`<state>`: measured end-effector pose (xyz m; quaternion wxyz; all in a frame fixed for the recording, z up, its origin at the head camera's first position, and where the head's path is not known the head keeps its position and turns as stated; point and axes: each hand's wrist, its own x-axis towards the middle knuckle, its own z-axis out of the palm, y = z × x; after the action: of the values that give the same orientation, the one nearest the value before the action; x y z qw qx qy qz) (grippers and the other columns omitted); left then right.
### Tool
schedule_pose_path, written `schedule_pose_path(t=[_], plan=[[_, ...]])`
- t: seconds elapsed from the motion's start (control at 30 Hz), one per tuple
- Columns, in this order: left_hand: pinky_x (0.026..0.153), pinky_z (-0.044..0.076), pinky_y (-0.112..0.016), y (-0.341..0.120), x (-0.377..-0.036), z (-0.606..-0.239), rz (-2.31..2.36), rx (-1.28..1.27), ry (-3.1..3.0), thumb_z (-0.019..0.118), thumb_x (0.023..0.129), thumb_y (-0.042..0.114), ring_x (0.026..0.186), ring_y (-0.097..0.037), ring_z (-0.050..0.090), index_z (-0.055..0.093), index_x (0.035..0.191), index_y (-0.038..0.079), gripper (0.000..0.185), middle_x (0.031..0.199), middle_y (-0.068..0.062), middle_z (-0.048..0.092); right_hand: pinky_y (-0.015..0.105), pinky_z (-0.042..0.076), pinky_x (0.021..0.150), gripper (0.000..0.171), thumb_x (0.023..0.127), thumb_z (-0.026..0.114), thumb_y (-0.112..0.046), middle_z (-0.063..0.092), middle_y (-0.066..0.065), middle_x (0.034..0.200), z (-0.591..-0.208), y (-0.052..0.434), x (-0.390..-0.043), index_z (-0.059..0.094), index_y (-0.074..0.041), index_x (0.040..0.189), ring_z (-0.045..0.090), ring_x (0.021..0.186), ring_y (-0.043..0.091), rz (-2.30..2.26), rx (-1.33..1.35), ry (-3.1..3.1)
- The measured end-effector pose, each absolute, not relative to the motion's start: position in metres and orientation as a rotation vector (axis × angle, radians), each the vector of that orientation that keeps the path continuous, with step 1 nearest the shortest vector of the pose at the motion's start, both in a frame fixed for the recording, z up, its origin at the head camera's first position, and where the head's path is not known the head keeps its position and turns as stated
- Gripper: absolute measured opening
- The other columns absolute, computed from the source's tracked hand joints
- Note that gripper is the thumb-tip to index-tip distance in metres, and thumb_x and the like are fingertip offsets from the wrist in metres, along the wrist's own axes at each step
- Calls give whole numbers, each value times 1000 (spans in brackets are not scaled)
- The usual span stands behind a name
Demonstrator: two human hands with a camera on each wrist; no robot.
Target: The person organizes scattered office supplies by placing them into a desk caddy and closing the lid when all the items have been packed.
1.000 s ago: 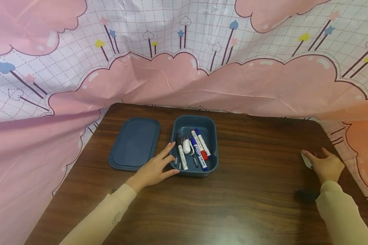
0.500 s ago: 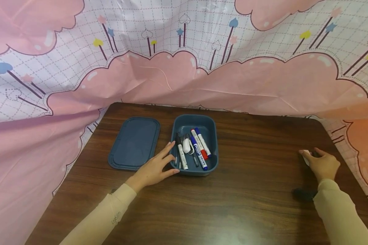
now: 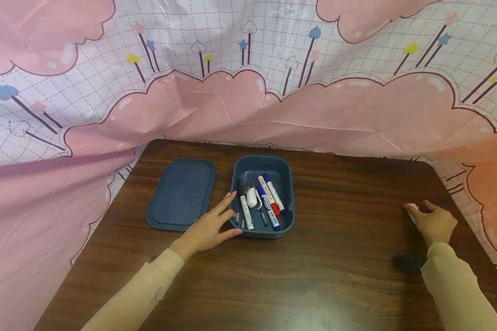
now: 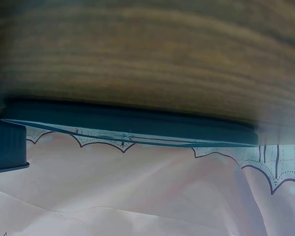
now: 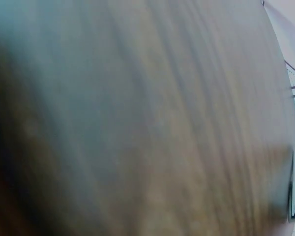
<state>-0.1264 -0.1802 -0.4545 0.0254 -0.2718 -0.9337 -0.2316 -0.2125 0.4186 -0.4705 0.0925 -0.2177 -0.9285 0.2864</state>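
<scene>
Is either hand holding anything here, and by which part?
The right hand grips a small white object at its near end. The left hand only rests against the blue box.

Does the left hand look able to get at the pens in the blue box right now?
Probably yes. The left hand rests against the near left corner of the blue box, the lid lies off to the side, and nothing covers the pens.

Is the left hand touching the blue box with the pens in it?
Touching. In the head view the left hand rests its fingers and thumb against the blue box's near-left corner.
</scene>
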Motion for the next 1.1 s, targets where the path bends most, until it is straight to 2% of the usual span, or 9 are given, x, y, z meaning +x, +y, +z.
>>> schedule_pose_path(t=[0.23,0.47,0.83,0.97,1.03,1.1], plan=[[101,48,-51,-180,-126,-454,-719,-859,-2862,52,93,57,149,-34,20,59,119,15,50,165,-3,10,54,18,113,66,89,63,-47,49,33,132,-468,413,-210,50,-4,137,38,128,52,870,-634,-2707],[101,47,-53,-180,-125,-455,-723,-850,-2866,52,93,57,149,-33,20,60,118,16,49,165,-3,11,58,20,105,61,91,62,-43,53,33,128,-461,408,-212,51,-4,136,44,121,52,868,-560,-2683],[102,46,-54,-180,-126,-453,-714,-847,-2879,51,93,59,149,-33,19,59,120,16,52,165,-2,9,53,22,112,58,88,68,-42,60,31,118,-430,369,-225,56,-8,134,52,119,50,932,-411,-2573],[101,47,-53,-180,-126,-454,-713,-841,-2879,49,93,61,149,-33,20,59,120,16,53,165,-2,9,47,33,113,58,86,70,-44,63,24,119,-414,346,-229,57,-11,133,57,118,44,972,-370,-2535],[101,47,-53,-180,-126,-453,-713,-838,-2882,48,93,62,149,-32,19,59,120,16,54,165,-2,9,46,42,107,59,85,72,-46,63,18,122,-407,335,-230,58,-13,132,58,119,39,992,-353,-2513],[101,46,-54,-180,-126,-453,-716,-836,-2889,48,93,62,150,-32,19,60,121,16,55,165,-1,9,34,50,99,59,83,72,-48,64,14,122,-400,326,-232,59,-16,131,62,115,32,989,-334,-2497]])
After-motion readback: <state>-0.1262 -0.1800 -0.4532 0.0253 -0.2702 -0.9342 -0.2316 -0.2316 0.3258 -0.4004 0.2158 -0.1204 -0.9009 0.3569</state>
